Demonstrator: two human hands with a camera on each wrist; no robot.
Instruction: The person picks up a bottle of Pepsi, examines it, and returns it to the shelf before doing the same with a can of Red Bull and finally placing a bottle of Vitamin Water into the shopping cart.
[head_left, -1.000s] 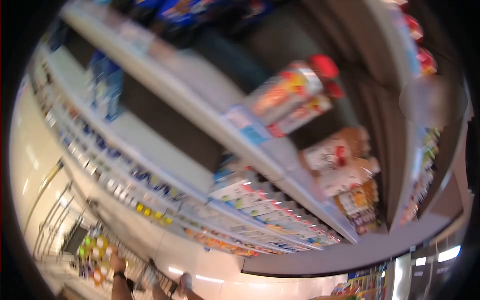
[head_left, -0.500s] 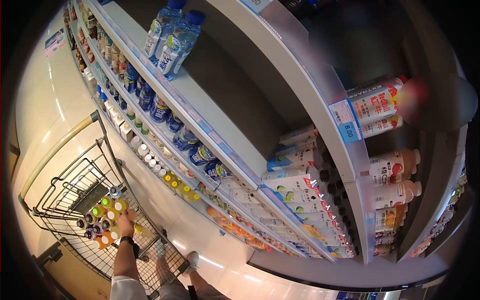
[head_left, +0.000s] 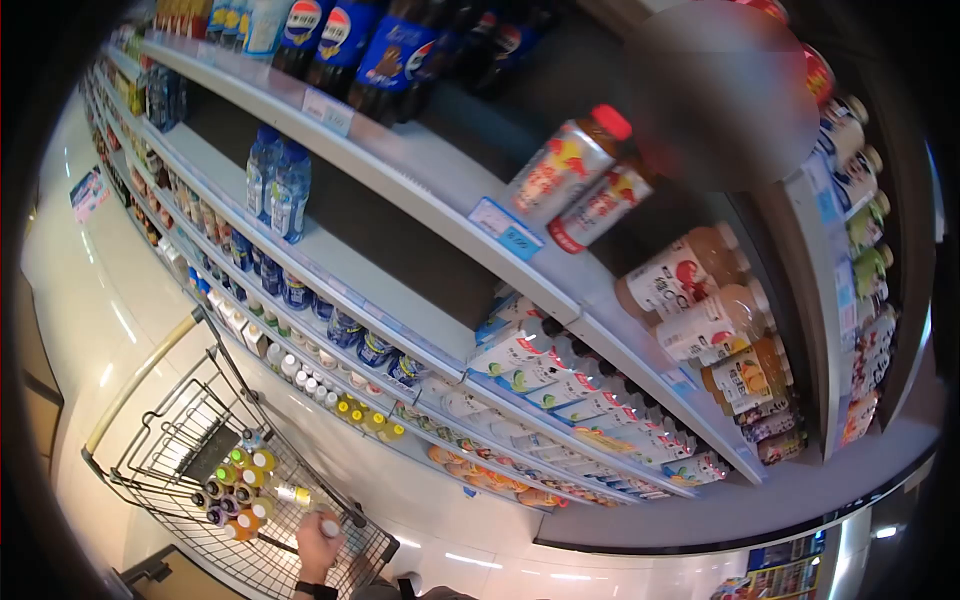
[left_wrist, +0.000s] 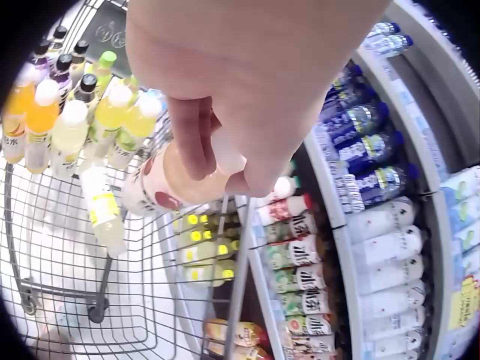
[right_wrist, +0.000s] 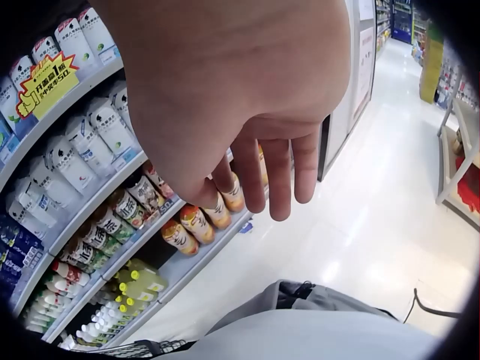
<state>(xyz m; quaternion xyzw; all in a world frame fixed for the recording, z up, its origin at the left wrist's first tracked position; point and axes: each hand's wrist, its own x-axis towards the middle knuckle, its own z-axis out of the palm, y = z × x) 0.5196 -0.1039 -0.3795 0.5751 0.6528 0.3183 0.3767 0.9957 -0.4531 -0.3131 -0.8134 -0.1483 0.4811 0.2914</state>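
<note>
In the left wrist view my left hand (left_wrist: 232,82) grips a pinkish bottle (left_wrist: 176,180) by its neck and white cap, the bottle tilted. A bottle with a yellow label (left_wrist: 103,206) lies beside it on the wire of the cart; several upright bottles (left_wrist: 75,127) stand close by. The head view shows the left hand (head_left: 318,550) over the cart basket, a white cap (head_left: 330,527) at its fingers, to the right of the grouped bottles (head_left: 238,490). My right hand (right_wrist: 247,97), outside the head view, hangs with loose fingers, holding nothing, before the shelves.
Curved drink shelves (head_left: 400,190) run along the cart's far side, with Pepsi bottles (head_left: 395,55) high up and white-labelled bottles (head_left: 560,380) lower. The cart handle (head_left: 140,380) is at left. Tiled floor (right_wrist: 375,187) and another display rack (right_wrist: 450,150) lie to the right.
My left hand has moved away from the grouped bottles towards the cart's right end, with a white-capped bottle in its grip. The head view has shifted, showing more of the upper shelf.
</note>
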